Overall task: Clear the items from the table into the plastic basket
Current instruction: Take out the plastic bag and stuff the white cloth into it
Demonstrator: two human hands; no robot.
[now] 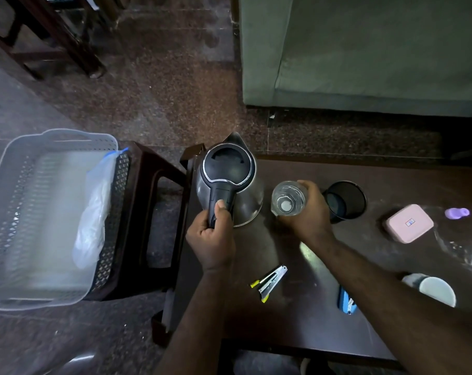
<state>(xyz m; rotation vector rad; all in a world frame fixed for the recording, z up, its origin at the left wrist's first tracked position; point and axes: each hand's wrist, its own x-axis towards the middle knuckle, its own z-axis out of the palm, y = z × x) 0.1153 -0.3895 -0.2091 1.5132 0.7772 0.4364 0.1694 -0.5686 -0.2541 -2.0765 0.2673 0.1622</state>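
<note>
Kettle point(230, 182) handle sits wrapped in your left hand point(212, 236), right hand point(308, 212) fingers curled round the glass point(287, 198) beside it, both gripped for carrying to the basket point(48, 212).

Our left hand point(212, 236) is curled into a fist around a handle, thumb pressed along its top — forearm rising straight from the lower edge. Our right hand point(308, 212) reaches in from the lower right, arm bare and stretched diagonally, fingers wrapped round a glass — wrist slightly bent.
</note>
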